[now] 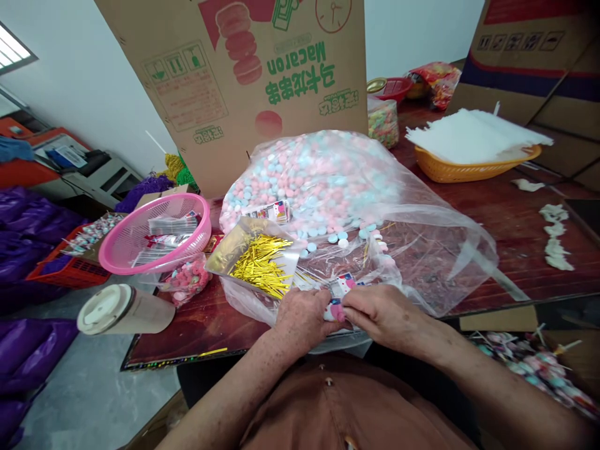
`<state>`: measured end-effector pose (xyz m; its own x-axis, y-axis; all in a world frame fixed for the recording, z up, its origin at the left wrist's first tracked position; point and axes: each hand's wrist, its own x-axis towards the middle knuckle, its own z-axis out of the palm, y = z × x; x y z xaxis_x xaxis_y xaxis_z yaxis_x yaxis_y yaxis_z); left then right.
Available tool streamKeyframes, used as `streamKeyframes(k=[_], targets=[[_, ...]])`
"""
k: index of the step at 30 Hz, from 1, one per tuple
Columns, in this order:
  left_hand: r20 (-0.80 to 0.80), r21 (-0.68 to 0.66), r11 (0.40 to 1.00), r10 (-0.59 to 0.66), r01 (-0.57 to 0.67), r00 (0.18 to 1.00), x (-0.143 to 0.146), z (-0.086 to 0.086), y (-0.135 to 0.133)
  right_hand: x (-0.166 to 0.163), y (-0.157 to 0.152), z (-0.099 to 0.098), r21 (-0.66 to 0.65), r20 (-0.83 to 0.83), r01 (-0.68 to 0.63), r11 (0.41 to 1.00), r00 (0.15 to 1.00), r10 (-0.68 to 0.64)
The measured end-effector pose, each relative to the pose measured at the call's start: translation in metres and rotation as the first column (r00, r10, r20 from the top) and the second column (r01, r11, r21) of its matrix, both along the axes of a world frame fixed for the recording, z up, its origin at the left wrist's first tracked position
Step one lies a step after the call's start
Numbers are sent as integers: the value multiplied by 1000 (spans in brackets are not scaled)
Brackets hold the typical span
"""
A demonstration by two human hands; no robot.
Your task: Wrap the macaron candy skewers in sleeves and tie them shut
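Observation:
My left hand [302, 312] and my right hand [387, 312] meet at the table's front edge, fingers closed on a small printed plastic packet [334, 310] with something pink in it. Just beyond the fingers lies another printed packet [344, 284]. Left of my left hand, a tray of gold twist ties [260, 265] rests on clear plastic. Behind both hands spreads a big clear bag of pink, blue and white round candies [309, 175]; some have spilled from its mouth. A small stack of printed packets [267, 212] leans against this bag.
A pink basket [201, 215] of flat packets and a lidded paper cup [126, 309] stand at left. A large carton [178, 62] rises behind the candies. At right sits a yellow basket [450, 167] with white sticks. Wrapped candies [534, 362] fill a box below the table's right edge.

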<state>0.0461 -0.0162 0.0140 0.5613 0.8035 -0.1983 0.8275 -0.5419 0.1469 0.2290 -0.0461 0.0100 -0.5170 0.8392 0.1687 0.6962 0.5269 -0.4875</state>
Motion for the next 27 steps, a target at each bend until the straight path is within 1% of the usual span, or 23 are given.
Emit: streamKeyframes(k=[2,4,6,7,9,10,11,12,14,15,17,18,19,20,21,22,23,24,25,27], targets=[[40,-100,992,76,-72,996,-3,1,1,5,-1,4,38,-1,-2,999,1000,2],[82,-181,981,80,-64,993,-4,-2,1,7,-1,6,32,-1,-38,999,999,38],[92,-214,977,36,-15,995,1,-8,-1,1,0,4,-3,9,-68,998,998,68],[80,-216,976,34,-16,996,4,-11,-2,-4,2,1,-21,-1,-61,998,998,61],[71,-229,970,97,-79,993,9,-14,-4,-12,6,-7,-81,-76,-40,996,996,34],[113,-254,961,140,-108,984,9,-12,-3,-14,9,-9,-121,-138,-34,992,990,18],[196,-299,948,177,-113,964,6,-8,0,-15,13,-11,-160,-203,-34,987,979,1],[308,-356,930,211,-93,928,0,-2,4,-13,16,-12,-194,-267,-44,980,964,-10],[518,-457,889,265,2,813,-20,13,15,-7,22,-10,-241,-377,-64,968,926,-33],[560,-490,872,293,24,775,-31,20,19,-2,25,-8,-260,-416,-63,964,908,-52],[535,-539,841,297,48,791,-51,27,23,4,29,-2,-295,-459,-62,954,884,-84],[507,-595,801,314,63,803,-57,27,21,5,31,1,-303,-462,-65,951,883,-87],[477,-675,734,356,75,803,-60,24,16,5,32,3,-299,-454,-72,952,888,-75],[447,-759,646,423,84,788,-60,19,10,3,33,5,-282,-438,-84,956,898,-50],[417,-831,549,502,94,757,-57,13,3,0,33,6,-254,-413,-94,963,911,-20],[390,-879,466,582,99,713,-52,7,-4,-3,34,6,-223,-382,-99,970,924,6],[369,-906,411,652,100,663,-47,2,-10,-7,34,5,-194,-348,-95,976,937,22],[361,-916,389,704,94,612,-42,-3,-15,-11,35,3,-172,-317,-83,982,948,24],[369,-916,392,738,86,566,-37,-7,-19,-15,35,0,-161,-297,-64,985,955,13],[408,-899,433,777,63,479,-30,-13,-22,-23,36,-8,-184,-332,-16,983,942,-47]])
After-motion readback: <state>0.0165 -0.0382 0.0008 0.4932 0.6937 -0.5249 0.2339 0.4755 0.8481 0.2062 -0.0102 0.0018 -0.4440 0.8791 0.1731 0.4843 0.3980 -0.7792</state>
